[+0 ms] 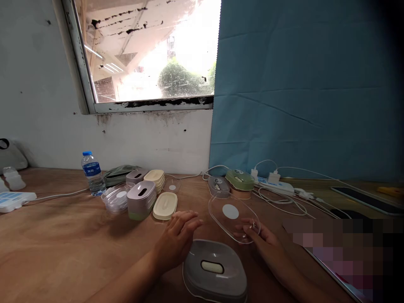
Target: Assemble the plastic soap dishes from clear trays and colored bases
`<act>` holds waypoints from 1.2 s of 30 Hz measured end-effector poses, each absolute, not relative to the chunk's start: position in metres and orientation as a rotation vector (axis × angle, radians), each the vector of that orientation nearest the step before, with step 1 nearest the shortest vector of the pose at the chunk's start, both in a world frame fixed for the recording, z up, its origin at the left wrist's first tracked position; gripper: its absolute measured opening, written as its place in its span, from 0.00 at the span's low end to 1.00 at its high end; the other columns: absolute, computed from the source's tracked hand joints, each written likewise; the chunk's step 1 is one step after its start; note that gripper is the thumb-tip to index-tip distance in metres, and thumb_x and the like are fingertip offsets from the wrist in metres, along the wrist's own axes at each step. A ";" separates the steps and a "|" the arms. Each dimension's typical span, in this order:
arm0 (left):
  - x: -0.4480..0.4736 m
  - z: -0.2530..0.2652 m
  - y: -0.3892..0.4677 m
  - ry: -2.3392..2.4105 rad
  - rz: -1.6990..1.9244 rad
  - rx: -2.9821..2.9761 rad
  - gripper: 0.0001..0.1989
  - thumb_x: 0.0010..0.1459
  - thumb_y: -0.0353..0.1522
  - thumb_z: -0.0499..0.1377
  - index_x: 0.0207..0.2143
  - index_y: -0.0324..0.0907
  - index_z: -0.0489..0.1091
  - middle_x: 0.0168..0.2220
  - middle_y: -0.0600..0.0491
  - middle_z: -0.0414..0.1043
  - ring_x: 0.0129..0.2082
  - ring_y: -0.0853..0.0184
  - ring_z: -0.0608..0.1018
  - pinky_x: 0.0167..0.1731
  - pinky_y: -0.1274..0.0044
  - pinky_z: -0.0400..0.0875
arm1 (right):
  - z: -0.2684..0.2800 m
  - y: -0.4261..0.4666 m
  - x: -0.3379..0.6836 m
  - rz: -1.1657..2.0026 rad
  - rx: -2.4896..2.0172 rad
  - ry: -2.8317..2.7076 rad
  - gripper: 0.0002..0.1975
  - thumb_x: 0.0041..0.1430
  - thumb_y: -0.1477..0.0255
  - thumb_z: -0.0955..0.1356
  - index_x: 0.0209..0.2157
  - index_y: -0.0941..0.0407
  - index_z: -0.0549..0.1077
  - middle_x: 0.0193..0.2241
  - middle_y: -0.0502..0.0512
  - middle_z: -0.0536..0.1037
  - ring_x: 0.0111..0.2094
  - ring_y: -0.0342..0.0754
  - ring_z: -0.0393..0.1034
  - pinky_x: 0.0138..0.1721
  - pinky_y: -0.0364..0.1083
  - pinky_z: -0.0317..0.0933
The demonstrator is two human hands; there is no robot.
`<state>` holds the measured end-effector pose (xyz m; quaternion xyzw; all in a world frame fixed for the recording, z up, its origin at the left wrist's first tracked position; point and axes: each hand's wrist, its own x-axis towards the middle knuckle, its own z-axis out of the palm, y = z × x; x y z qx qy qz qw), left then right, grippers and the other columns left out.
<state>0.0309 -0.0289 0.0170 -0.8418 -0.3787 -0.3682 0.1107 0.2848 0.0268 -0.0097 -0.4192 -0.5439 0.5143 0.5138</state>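
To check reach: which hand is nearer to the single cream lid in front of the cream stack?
Left. The left hand is close by the near right edge of the cream lid; the right hand is much farther right, holding a clear lid.

Your window (186, 50) is totally blown out with glare, your desk (63, 244) looks kinda dim, right corners fade black, and there's blocky pixelation lower right.
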 end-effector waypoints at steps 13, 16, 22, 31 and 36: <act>0.026 0.032 -0.032 -0.664 -0.642 -2.653 0.16 0.59 0.26 0.46 0.49 0.43 0.60 0.47 0.53 0.67 0.53 0.68 0.62 0.54 0.71 0.55 | 0.003 0.012 0.274 1.545 -0.948 -1.238 0.19 0.45 0.59 0.66 0.36 0.57 0.65 0.14 0.46 0.70 0.10 0.40 0.61 0.06 0.36 0.51; 0.030 0.033 -0.036 -0.656 -0.643 -2.707 0.14 0.59 0.26 0.46 0.47 0.43 0.62 0.41 0.52 0.71 0.48 0.68 0.67 0.52 0.72 0.58 | 0.002 0.012 0.273 1.588 -0.926 -1.211 0.18 0.47 0.60 0.66 0.36 0.56 0.65 0.14 0.46 0.70 0.10 0.39 0.60 0.07 0.35 0.51; 0.029 0.031 -0.031 -0.782 -0.749 -2.673 0.13 0.59 0.27 0.46 0.45 0.44 0.64 0.38 0.51 0.71 0.44 0.68 0.69 0.48 0.73 0.60 | 0.000 0.016 0.276 1.693 -0.849 -1.149 0.17 0.52 0.58 0.61 0.37 0.55 0.66 0.21 0.51 0.74 0.18 0.44 0.68 0.17 0.41 0.60; 0.003 0.049 0.074 -1.547 -0.566 -2.270 0.11 0.59 0.29 0.46 0.39 0.42 0.67 0.38 0.50 0.70 0.39 0.67 0.69 0.42 0.74 0.60 | -0.003 0.014 0.277 1.730 -0.840 -1.125 0.09 0.48 0.65 0.64 0.28 0.56 0.64 0.17 0.46 0.70 0.19 0.42 0.67 0.20 0.39 0.55; -0.011 0.042 0.121 -1.723 -0.456 -2.200 0.12 0.58 0.28 0.47 0.31 0.38 0.70 0.32 0.47 0.71 0.34 0.64 0.71 0.35 0.75 0.61 | -0.004 0.015 0.275 1.738 -0.821 -1.160 0.08 0.46 0.68 0.65 0.24 0.57 0.62 0.15 0.44 0.69 0.16 0.39 0.64 0.17 0.37 0.52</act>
